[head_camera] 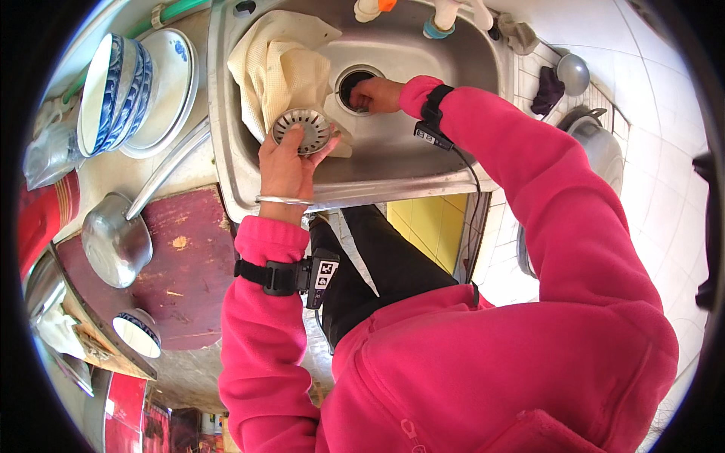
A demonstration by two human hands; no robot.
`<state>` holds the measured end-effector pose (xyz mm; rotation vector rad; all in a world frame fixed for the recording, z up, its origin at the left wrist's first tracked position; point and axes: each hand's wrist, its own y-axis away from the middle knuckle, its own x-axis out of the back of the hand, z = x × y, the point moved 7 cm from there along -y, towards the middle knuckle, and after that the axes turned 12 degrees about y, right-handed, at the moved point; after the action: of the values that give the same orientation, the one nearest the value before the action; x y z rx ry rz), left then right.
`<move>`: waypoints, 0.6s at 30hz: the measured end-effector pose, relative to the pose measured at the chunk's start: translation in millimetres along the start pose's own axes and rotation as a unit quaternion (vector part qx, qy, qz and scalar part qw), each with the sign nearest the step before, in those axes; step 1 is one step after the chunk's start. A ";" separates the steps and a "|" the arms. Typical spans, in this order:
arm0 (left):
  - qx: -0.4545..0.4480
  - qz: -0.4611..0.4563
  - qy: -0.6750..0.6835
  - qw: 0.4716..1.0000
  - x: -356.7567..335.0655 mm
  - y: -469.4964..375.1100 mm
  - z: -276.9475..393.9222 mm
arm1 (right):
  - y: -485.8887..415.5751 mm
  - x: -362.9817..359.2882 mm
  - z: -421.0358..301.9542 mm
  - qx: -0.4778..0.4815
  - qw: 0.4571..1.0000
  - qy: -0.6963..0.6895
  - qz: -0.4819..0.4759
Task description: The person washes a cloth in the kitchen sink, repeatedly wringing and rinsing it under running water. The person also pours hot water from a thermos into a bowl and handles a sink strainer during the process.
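Note:
A slotted metal sink strainer basket is held in my left hand, thumb on its face, over the left side of the stainless steel sink. My right hand reaches into the round drain opening; its fingertips are hidden in the dark hole, so what they touch cannot be told. A cream textured cloth lies bunched along the sink's left side, partly behind the strainer and my left hand.
Stacked blue-and-white bowls and white plates stand left of the sink. A metal ladle lies on the dark red board, near a small bowl. Tap fittings overhang the sink's far edge. Pans are at the right.

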<state>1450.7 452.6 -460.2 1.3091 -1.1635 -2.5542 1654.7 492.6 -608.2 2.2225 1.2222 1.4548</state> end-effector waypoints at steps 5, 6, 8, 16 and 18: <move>-0.003 0.008 -0.002 1.000 -0.6 -1.9 0.1 | 3.8 6.2 -4.6 0.049 0.988 -0.137 0.042; -0.002 0.009 -0.003 1.000 -1.1 -1.9 0.2 | 3.8 4.3 -5.0 0.041 0.988 -0.145 0.025; 0.001 0.010 -0.003 1.000 -2.3 -1.2 0.6 | 4.0 8.0 -6.8 0.042 0.994 -0.090 0.043; -0.006 -0.008 -0.006 1.000 -11.3 24.9 16.6 | -3.7 15.7 -5.1 0.100 0.994 -0.033 0.022; -0.010 -0.024 -0.014 1.000 -14.7 43.5 26.6 | 6.9 26.8 -10.9 0.146 0.988 0.043 0.032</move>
<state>1429.0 442.6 -412.9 1.3187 -1.1218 -2.6189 1653.6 505.2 -581.3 2.4266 1.4903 1.4922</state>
